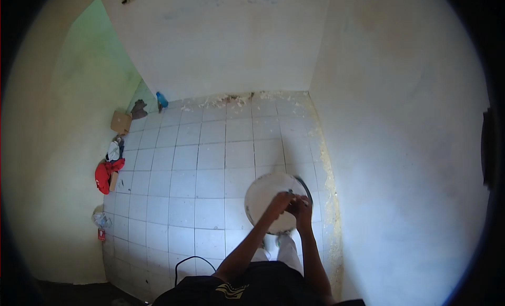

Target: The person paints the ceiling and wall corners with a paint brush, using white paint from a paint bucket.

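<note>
My left hand (281, 202) and my right hand (301, 205) meet over a round white tub-like container (259, 198), which stands on the tiles just in front of my feet. Both hands have their fingers drawn in and pressed close together. A small dark and pale bit shows between them, and I cannot tell what it is. Along the container's right side runs a dark curved edge (306, 186). The hands cover part of its pale, smudged top.
Pale tiles (182, 182) cover the floor, with flaked scraps (223, 101) along the back wall. At left lie a red cloth (103, 178), a cardboard box (121, 122) and a clear plastic bag (101, 220). A blue bottle (162, 100) stands by the wall corner. A black cable (193, 257) loops beside me.
</note>
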Demonstrator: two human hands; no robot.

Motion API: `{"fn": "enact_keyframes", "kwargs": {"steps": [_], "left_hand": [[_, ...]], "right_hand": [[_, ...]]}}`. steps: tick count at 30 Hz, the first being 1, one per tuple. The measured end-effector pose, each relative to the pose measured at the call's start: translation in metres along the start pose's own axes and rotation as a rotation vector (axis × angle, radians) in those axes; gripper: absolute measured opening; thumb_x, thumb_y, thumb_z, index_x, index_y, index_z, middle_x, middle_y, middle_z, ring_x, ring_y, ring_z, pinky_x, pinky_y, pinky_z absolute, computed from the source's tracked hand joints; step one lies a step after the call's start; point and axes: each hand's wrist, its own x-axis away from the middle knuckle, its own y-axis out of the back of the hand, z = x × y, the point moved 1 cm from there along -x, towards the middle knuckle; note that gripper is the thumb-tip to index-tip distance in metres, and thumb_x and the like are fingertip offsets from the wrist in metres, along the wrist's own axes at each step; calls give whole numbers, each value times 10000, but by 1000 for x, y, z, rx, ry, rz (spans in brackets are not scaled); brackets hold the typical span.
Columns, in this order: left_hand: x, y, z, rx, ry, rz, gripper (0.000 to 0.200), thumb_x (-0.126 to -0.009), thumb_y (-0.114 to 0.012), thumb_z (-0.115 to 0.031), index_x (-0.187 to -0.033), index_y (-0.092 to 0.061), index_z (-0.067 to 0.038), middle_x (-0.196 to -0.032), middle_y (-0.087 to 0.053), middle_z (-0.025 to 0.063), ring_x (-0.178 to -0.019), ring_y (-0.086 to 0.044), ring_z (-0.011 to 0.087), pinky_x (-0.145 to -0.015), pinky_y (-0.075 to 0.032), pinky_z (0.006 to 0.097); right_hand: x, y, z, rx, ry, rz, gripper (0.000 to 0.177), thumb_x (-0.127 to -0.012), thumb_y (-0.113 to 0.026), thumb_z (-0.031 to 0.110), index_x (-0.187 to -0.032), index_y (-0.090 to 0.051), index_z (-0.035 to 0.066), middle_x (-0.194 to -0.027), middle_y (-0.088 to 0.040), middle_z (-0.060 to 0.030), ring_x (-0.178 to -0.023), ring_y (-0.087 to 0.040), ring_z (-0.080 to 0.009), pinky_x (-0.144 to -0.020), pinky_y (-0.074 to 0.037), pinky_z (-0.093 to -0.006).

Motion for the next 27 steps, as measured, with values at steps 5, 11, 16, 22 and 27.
{"fn": "enact_keyframes", "kwargs": {"steps": [5, 11, 16, 22, 27], "left_hand": [[-17, 58, -15, 23, 67, -138, 371, -944, -482, -392, -865, -584, -44, -628, -539, 12, -442, -459, 90, -372, -323, 276], [-42, 112, -23, 319, 232, -318, 283, -924, -522, -362, -859, -581, -93, -601, -496, -35, -418, -372, 54, -369, -248, 233], [-62, 151, -34, 414, 227, -426, 262, -915, -527, -360, -833, -567, -114, -584, -453, -52, -430, -374, 41, -376, -234, 224], [-105, 222, -35, 702, 193, -434, 185, -878, -609, -317, -796, -540, -165, -610, -475, -53, -430, -357, 50, -383, -229, 218], [-156, 280, -39, 829, 205, -496, 213, -855, -640, -294, -741, -495, -188, -554, -396, -75, -419, -324, 47, -378, -201, 225]], "right_hand": [[-54, -44, 1, 60, -150, 225, 182, -957, -561, 203, -955, -544, 23, -895, -659, -147, -792, -689, -263, -724, -594, -376], [-120, -95, -11, 131, -233, 446, 228, -967, -552, 252, -940, -545, 25, -863, -659, -143, -745, -694, -258, -689, -592, -364], [-163, -135, -22, 193, -315, 520, 234, -954, -577, 257, -936, -550, 25, -887, -665, -147, -767, -697, -240, -706, -590, -346], [-217, -193, -36, 215, -315, 539, 219, -958, -573, 249, -939, -553, 32, -889, -654, -139, -755, -685, -216, -690, -587, -320], [-282, -243, -52, 220, -304, 518, 250, -965, -553, 302, -941, -533, 55, -920, -683, -195, -776, -703, -279, -687, -600, -371]]}}
